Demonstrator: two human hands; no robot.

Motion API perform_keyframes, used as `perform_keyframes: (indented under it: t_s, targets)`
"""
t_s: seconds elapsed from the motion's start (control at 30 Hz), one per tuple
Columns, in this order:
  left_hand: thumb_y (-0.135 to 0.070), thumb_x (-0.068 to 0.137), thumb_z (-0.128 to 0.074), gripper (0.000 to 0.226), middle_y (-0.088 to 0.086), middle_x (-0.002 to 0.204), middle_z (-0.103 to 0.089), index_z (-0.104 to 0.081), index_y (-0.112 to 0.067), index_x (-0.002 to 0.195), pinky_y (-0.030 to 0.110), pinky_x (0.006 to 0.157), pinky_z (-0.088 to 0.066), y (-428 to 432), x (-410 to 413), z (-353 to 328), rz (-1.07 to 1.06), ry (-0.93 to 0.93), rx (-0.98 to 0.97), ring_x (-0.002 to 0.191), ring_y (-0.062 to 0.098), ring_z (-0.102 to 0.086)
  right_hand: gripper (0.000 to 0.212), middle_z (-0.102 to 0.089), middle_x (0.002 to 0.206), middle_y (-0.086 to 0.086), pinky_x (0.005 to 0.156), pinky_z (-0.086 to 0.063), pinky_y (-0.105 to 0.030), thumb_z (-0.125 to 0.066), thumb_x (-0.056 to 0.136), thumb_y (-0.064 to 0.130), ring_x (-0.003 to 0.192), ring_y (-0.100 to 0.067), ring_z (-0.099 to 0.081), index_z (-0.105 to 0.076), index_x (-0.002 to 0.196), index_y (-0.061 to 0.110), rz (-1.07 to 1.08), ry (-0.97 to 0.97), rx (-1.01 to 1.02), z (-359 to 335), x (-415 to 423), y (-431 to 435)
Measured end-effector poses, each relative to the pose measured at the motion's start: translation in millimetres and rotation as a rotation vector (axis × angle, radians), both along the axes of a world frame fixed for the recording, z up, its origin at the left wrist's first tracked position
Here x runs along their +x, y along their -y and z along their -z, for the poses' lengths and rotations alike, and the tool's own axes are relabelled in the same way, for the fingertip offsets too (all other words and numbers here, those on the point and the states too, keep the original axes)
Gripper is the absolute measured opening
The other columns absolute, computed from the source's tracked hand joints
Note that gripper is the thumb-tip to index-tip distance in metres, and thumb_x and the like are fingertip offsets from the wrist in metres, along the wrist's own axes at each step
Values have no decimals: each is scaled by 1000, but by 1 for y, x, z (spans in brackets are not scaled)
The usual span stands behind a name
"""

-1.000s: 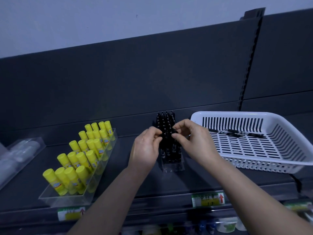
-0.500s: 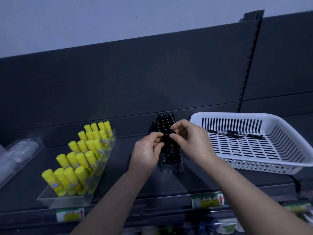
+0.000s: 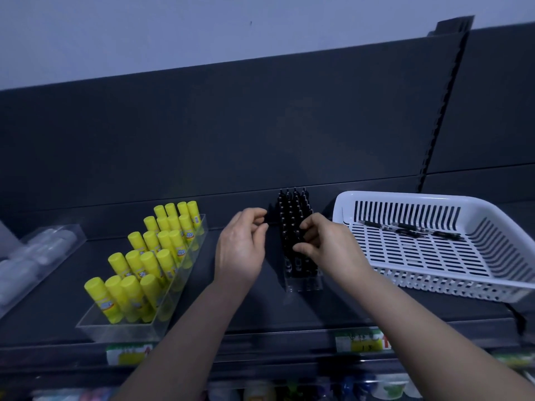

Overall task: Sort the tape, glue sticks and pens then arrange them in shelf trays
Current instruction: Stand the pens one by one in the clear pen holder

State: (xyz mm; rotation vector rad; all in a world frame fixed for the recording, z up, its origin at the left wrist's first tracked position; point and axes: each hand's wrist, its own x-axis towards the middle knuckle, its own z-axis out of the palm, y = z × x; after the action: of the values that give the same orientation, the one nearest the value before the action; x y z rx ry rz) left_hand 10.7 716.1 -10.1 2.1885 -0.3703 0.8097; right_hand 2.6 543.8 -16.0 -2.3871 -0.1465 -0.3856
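Observation:
Several black pens (image 3: 293, 224) stand upright in a narrow clear tray (image 3: 303, 284) at the middle of the dark shelf. My right hand (image 3: 324, 244) is against the right side of the pen block, its thumb and fingers curled and pinching a pen there. Just left of the pens, my left hand (image 3: 241, 247) hovers with loosely curled fingers and holds nothing. Yellow glue sticks (image 3: 150, 256) stand in rows in a clear tray (image 3: 115, 331) on the left. Rolls of tape (image 3: 26, 261) lie in a clear tray at the far left.
A white slotted basket (image 3: 434, 264) sits on the shelf to the right, with a few black pens (image 3: 405, 228) lying at its back. Price labels (image 3: 359, 340) line the shelf's front edge. Goods on a lower shelf show below.
My left hand has drawn back leftward off the pens. My right hand stays at the pen block, its fingers shifted slightly lower.

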Motion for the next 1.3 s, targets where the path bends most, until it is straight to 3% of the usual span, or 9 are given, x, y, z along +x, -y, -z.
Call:
perform_keyframes:
  t_s: [0.1, 0.23, 0.4, 0.67, 0.8, 0.9, 1.13, 1.2, 1.3]
  targets:
    - [-3, 88, -61, 20, -7, 94, -60, -66, -12, 105, 17, 77, -46, 10, 3, -11, 14, 40, 4, 79, -2, -52, 28, -67, 85, 11, 76, -52, -32, -76, 78, 28, 79, -12, -64, -57, 99, 26, -5, 59, -31, -8, -4, 9]
    - [-4, 88, -59, 20, -8, 96, -64, -67, -15, 102, 20, 81, -46, 42, 10, -25, 66, 39, 65, 85, 4, -58, 10, -67, 91, 11, 71, -48, -30, -62, 86, 26, 89, -15, -63, -61, 96, 29, 78, 116, -314, -24, -9, 44]
    - [-9, 90, -57, 21, -8, 102, -63, -66, -19, 106, 23, 85, -44, 108, 25, -33, 117, -4, 225, 99, 11, -55, 21, -65, 108, 10, 73, -46, -29, -56, 89, 24, 102, -16, -62, -63, 107, 32, 174, 24, -500, -17, -8, 113]
    - [-15, 91, -54, 23, -5, 116, -64, -65, -22, 110, 31, 92, -42, 232, 66, -14, 239, -256, 548, 113, 16, -50, 20, -68, 101, 8, 66, -48, -29, -54, 89, 18, 92, -19, -63, -64, 102, 30, 335, -144, -541, -6, -10, 237]
    - [-11, 88, -54, 22, 2, 101, -66, -68, -22, 101, 37, 81, -52, 289, 87, 10, 307, -439, 787, 97, 24, -59, 23, -67, 99, 6, 70, -47, -30, -52, 87, 15, 94, -22, -61, -63, 99, 31, 389, -227, -517, 0, -6, 290]
    - [-3, 85, -52, 26, 3, 93, -64, -67, -21, 97, 37, 73, -53, 317, 101, 27, 324, -463, 933, 87, 26, -61, 30, -66, 104, 2, 72, -46, -30, -52, 86, 12, 97, -24, -61, -64, 106, 33, 372, -261, -492, 5, 2, 312]
    - [-12, 90, -55, 14, 1, 96, -63, -64, -19, 98, 39, 82, -49, 334, 118, 43, 314, -387, 1224, 92, 21, -54, 38, -64, 108, -6, 74, -50, -32, -47, 81, -6, 95, -27, -62, -64, 109, 15, 289, -362, -518, 10, 41, 324]
    - [-20, 92, -52, 11, -4, 97, -61, -60, -23, 100, 35, 83, -43, 328, 117, 39, 340, -363, 1197, 94, 19, -50, 40, -61, 113, -8, 74, -49, -30, -45, 83, -6, 101, -27, -60, -62, 114, 12, 230, -449, -550, 13, 55, 319]
    - [-27, 96, -48, 13, -7, 93, -57, -57, -20, 104, 32, 78, -42, 311, 107, 25, 370, -390, 668, 92, 14, -51, 22, -60, 105, -5, 70, -43, -27, -52, 86, 6, 99, -24, -60, -61, 105, 12, 161, -585, -627, 25, 65, 310]
